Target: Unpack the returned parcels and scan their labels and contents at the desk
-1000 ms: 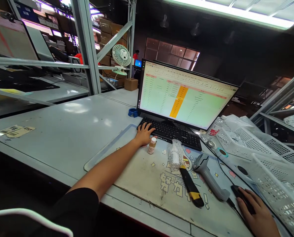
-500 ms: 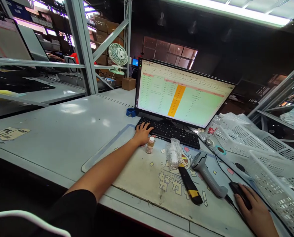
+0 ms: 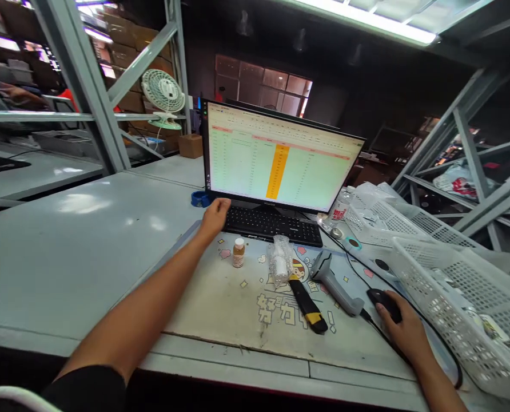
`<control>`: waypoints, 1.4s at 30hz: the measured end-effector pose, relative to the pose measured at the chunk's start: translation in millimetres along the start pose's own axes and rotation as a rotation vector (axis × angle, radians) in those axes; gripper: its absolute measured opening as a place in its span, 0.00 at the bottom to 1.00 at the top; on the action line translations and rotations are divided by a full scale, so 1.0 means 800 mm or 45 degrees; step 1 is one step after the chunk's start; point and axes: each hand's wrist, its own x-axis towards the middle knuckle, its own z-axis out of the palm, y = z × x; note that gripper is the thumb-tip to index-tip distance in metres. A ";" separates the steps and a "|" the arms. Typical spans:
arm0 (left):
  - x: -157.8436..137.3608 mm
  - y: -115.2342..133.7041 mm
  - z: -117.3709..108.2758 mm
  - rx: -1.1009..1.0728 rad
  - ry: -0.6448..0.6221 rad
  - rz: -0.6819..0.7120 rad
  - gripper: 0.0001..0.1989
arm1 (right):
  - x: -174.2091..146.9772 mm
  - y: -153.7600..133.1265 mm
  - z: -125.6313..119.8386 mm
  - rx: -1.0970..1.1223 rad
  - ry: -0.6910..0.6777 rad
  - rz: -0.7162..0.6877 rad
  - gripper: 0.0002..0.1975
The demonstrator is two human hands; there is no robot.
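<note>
My left hand [image 3: 215,217] rests at the left end of the black keyboard [image 3: 276,225], its fingers curled together and partly hidden from me. I see nothing held in it. My right hand [image 3: 405,326] is wrapped over a black computer mouse [image 3: 384,304] at the mat's right side. Between my hands, a small white-capped bottle of brown contents [image 3: 238,256] stands upright. Beside it lies a bubble-wrapped white item [image 3: 280,262], touching the end of a black and yellow utility knife [image 3: 309,306]. A grey barcode scanner [image 3: 337,286] lies to the knife's right.
A monitor [image 3: 281,154] showing a spreadsheet stands behind the keyboard. White perforated baskets [image 3: 447,297] crowd the right side, with small items inside. Cables run past the mouse. A blue tape dispenser-like object [image 3: 199,199] and a small carton [image 3: 190,146] sit left of the monitor.
My left hand has gone from spread fingers on the keys to curled fingers at the keyboard's left end. The spreadsheet display has changed. My view has turned right; my right hand stays on the mouse.
</note>
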 end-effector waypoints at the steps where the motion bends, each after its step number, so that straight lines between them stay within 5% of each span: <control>1: -0.005 0.008 -0.016 -0.091 -0.140 0.015 0.36 | 0.003 -0.008 -0.009 0.042 0.021 0.072 0.37; 3: -0.028 0.016 -0.040 -0.215 -0.542 0.061 0.44 | 0.014 -0.036 -0.029 0.121 0.098 0.181 0.38; 5: -0.067 0.015 -0.046 0.010 -0.725 0.058 0.54 | 0.027 -0.082 -0.044 0.206 0.160 0.148 0.36; 8: -0.125 0.019 -0.020 0.316 -0.694 0.102 0.33 | 0.043 -0.184 -0.046 0.414 0.072 -0.133 0.28; 12: -0.167 0.068 0.038 0.306 -0.666 0.461 0.25 | 0.044 -0.318 -0.014 0.490 -0.460 -0.480 0.35; 14: -0.174 0.101 0.065 0.239 -0.692 0.630 0.23 | 0.045 -0.352 0.003 0.413 -0.591 -0.548 0.33; 16: -0.174 0.128 0.091 0.211 -0.678 0.730 0.24 | 0.049 -0.357 0.007 0.461 -0.582 -0.404 0.28; 20: -0.161 0.137 0.139 0.213 -0.548 0.846 0.38 | 0.083 -0.284 -0.039 0.779 -0.232 0.098 0.14; 26: -0.127 0.078 0.177 0.674 -0.940 0.648 0.44 | 0.183 -0.065 -0.201 0.951 0.722 0.870 0.15; 29: -0.116 0.052 0.180 0.633 -0.850 0.688 0.44 | 0.203 0.015 -0.253 1.003 1.008 1.068 0.16; 32: -0.114 0.038 0.179 0.597 -0.687 0.727 0.39 | 0.196 0.054 -0.256 1.016 1.066 1.184 0.11; 37: -0.125 0.039 0.178 0.641 -0.605 0.747 0.35 | 0.183 0.071 -0.231 0.909 0.923 1.302 0.07; 42: -0.126 0.066 0.162 0.577 -0.621 0.559 0.30 | 0.190 0.059 -0.275 0.688 0.845 1.172 0.10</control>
